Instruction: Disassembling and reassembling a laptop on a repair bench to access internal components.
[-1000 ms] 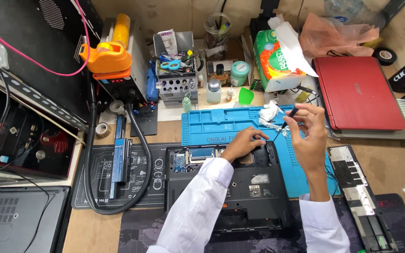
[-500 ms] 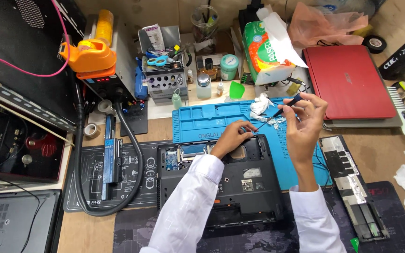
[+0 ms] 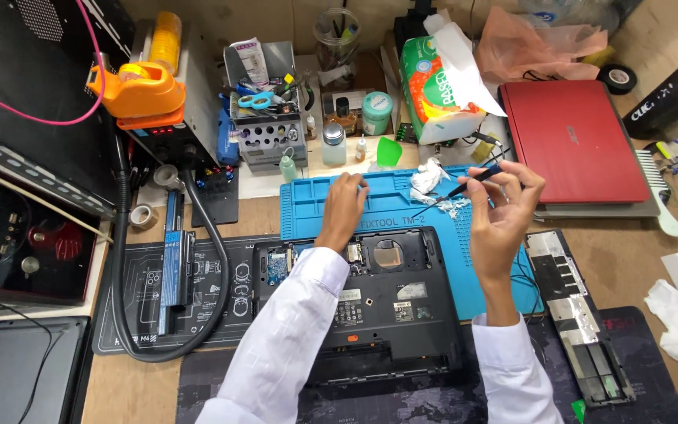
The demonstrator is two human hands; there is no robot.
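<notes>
Right hand (image 3: 504,212) pinching black tweezers (image 3: 464,187) over blue mat (image 3: 315,212); left hand (image 3: 343,208) fingers curled, tips on mat; crumpled tissue (image 3: 429,177) at tweezers' 10 o'clock; opened laptop base (image 3: 378,306) at 6.

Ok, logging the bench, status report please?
Left hand on blue mat. Right hand grips black tweezers. Opened laptop base below. Nothing blocking.

Bright, even light is falling from overhead, casting only soft, short shadows under the hands. The red laptop (image 3: 578,141) is catching a mild sheen. Everything is staying sharp at centre, while the edges are bending slightly outward and the left corner is sitting darker.
</notes>
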